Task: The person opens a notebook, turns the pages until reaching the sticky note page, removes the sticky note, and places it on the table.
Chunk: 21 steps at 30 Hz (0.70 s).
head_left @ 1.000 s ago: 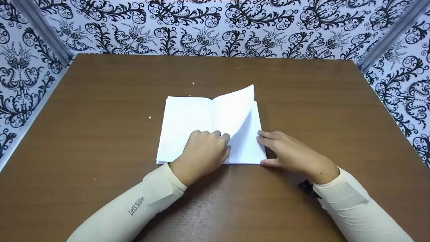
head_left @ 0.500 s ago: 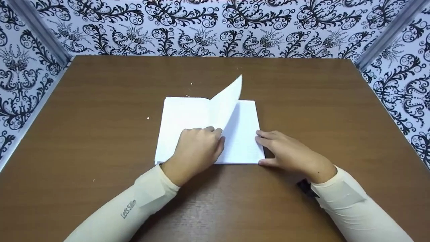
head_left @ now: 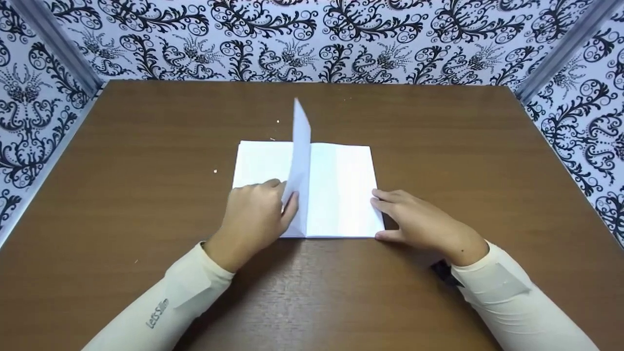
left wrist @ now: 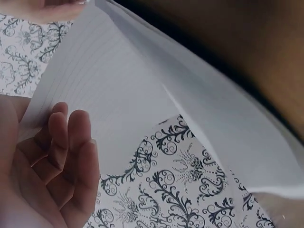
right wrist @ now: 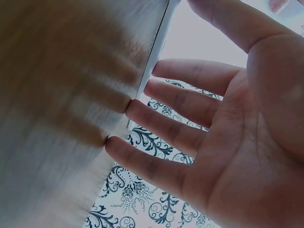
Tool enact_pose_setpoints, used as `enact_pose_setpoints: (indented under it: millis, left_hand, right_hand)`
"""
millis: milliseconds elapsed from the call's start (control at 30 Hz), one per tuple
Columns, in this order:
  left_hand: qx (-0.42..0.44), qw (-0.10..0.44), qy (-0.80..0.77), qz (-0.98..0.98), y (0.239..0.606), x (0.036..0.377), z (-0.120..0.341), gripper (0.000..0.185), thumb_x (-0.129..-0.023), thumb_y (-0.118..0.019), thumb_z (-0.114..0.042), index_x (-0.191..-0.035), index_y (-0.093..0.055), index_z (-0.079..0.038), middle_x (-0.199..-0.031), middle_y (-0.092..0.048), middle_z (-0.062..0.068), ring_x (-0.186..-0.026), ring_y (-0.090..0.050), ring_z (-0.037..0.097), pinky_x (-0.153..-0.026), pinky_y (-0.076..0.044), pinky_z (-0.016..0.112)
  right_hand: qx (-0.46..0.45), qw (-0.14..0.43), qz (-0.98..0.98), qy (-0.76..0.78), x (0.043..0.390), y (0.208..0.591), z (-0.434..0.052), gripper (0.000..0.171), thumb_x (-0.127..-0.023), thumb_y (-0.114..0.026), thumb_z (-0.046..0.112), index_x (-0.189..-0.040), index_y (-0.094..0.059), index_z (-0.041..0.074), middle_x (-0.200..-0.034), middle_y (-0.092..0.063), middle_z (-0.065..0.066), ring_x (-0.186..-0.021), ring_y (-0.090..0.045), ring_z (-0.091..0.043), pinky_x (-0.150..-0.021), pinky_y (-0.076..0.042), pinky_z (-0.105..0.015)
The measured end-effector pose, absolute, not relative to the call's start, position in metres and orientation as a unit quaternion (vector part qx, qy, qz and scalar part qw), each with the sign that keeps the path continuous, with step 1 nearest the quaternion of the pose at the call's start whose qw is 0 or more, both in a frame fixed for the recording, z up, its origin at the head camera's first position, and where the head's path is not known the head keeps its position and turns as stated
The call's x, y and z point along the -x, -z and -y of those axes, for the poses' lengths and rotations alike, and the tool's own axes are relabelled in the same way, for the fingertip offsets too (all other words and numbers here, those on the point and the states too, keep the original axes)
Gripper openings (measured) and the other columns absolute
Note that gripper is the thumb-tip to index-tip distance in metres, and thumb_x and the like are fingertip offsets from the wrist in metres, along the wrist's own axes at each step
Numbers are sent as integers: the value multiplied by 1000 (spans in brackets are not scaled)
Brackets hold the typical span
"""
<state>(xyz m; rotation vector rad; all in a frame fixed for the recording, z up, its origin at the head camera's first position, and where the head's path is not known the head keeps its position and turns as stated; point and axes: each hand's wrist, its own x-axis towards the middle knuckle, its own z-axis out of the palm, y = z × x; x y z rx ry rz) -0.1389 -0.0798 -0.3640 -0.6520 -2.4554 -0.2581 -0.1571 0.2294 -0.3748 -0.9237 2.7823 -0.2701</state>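
Observation:
A white notebook [head_left: 348, 190] lies spread out on the brown table, its pages facing up. One page [head_left: 301, 146] stands nearly upright along the middle fold. My left hand [head_left: 256, 212] pinches this page near its lower outer edge between thumb and curled fingers. In the left wrist view faint ruled lines cross the page [left wrist: 114, 80], and the fingers [left wrist: 78, 147] curl beside it. My right hand [head_left: 419, 219] rests at the notebook's right edge. Its fingers [right wrist: 166, 128] are stretched out, with the fingertips at the notebook's edge and on the tabletop.
The brown wooden table [head_left: 146, 146] surrounds the notebook, with a few tiny white specks on it. Behind and at the sides stand panels with black scroll patterns [head_left: 302, 44]. A small dark object [head_left: 446, 273] shows under the right wrist.
My left hand has moved left, swinging the page from leaning over the right side to nearly upright and bringing the right-hand page into full view. My right hand has stayed at the notebook's right edge.

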Motion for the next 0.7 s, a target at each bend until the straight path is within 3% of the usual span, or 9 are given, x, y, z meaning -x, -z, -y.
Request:
enact_pose_setpoints:
  millis: [300,700]
  left_hand:
    - [220,276,122,928,353,140,91,42,-93,-62,-22,-56,-44,-13,-51,-42,-2,-46,-26,10,-38,-20,29]
    - [176,245,156,941,349,138,109,43,-93,-62,-23,-56,-40,-14,-51,-36,-4,-45,-33,16,-40,-21,31]
  right_hand:
    - [311,99,-941,92,157,375,-229,70,-88,-76,31,-140,-51,-8,-152,-45,-23,-138,-45,-40,-112,-39,-52]
    - [304,107,-943,88,158,375,-229,70,-89,-75,32,-141,-50,-7,-154,-44,-21,-140,-44,-40,-112,-38,-53]
